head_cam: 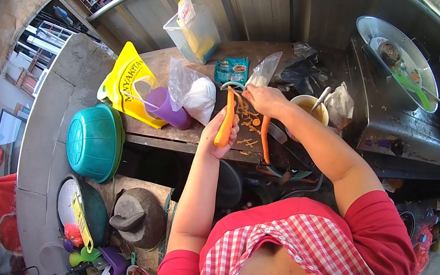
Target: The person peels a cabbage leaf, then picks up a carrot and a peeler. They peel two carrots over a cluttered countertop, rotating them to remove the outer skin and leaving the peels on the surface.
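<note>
My left hand (219, 134) is closed around a peeled orange carrot (225, 124) that points away from me. At the carrot's far end, my right hand (264, 99) grips a peeler (233, 85) with a pale blue-green curved frame, and a strip of peel hangs there. Carrot peelings (248, 122) lie scattered on the wooden table (185, 136) beneath and between my hands. A second, thinner carrot (265, 141) rests below my right wrist near the table's front edge, beside what looks like a knife blade (277, 132).
Left stand a purple cup (169, 109), a yellow pouch (131, 86), teal baskets (95, 143) and a stone mortar (140, 217). A bag of white powder (200, 97) is behind my left hand. Right are a bowl with a spoon (310, 107) and a gas stove (406, 131) bearing a large metal pan (426, 64).
</note>
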Tool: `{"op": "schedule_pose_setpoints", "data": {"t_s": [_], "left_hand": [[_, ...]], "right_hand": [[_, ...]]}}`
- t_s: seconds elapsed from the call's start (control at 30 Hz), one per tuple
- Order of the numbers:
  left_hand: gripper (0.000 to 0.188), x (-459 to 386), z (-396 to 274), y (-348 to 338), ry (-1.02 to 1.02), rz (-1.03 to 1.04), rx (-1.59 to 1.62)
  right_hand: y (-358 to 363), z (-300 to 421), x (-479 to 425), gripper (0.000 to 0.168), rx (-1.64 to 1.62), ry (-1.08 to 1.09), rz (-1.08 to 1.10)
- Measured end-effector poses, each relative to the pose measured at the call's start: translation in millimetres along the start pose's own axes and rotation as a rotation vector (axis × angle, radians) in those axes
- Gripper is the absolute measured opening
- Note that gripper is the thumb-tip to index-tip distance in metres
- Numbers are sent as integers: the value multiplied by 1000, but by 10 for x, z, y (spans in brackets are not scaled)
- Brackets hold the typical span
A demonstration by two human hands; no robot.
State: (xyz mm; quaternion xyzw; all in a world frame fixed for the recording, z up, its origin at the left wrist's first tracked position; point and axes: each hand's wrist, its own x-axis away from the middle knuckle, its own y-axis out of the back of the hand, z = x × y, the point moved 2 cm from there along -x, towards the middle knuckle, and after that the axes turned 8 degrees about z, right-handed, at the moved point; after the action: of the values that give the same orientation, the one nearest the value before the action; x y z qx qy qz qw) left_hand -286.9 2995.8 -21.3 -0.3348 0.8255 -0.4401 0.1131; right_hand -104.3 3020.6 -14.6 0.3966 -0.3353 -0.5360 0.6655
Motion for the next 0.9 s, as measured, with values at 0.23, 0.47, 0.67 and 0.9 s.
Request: {"op": "schedule_pose_setpoints", "data": {"t_s": [0.23,0.47,0.67,0.9], "left_hand": [[31,111,-15,212,17,-127,-115],[27,-173,10,526,22,-428,-106],[34,-181,69,603,-58,-264,-36],[32,270,3,204,85,43,-10]], "right_hand": [[68,26,-48,35,-5,-177,26],[-79,365,508,34,-304,176,163],[-181,688,698,30,-206,201,130],[-117,493,429,33,8,-31,-76]]}}
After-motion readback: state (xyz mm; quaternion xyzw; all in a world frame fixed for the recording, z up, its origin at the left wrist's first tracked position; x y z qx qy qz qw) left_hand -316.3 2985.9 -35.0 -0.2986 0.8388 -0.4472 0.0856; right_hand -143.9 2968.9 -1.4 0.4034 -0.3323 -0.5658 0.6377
